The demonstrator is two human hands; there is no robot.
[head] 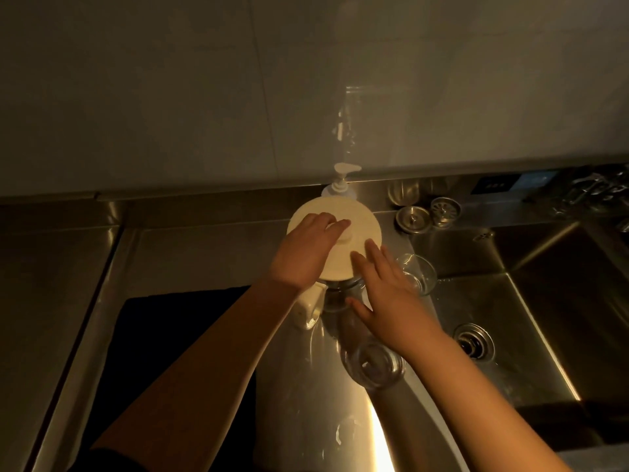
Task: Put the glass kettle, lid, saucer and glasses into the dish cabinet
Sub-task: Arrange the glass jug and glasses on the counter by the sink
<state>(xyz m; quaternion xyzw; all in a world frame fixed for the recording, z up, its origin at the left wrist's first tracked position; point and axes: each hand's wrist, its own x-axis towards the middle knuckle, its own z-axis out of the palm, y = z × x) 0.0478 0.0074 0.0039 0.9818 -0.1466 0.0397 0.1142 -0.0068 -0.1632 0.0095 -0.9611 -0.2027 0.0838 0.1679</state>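
Dim, warm light over a steel counter [204,253]. Glass kettle [335,298] stands near the sink's left edge, clear-walled, with a cream handle [308,310] on its near side. Cream round lid [354,229], matte and flat, sits on top with a small central knob. Left hand [306,250] rests on the lid, fingers curled over the knob; whether they pinch it cannot be told. Right hand [388,287] lies flat, fingers spread and straight, fingertips on the lid's near edge. One clear glass [417,272] stands just right of the kettle, another glass [372,367] nearer, under the right wrist. Pump bottle [338,185] behind. Steel sink [544,301], brushed, with round drain [473,342]. Black mat [177,321] to the left.
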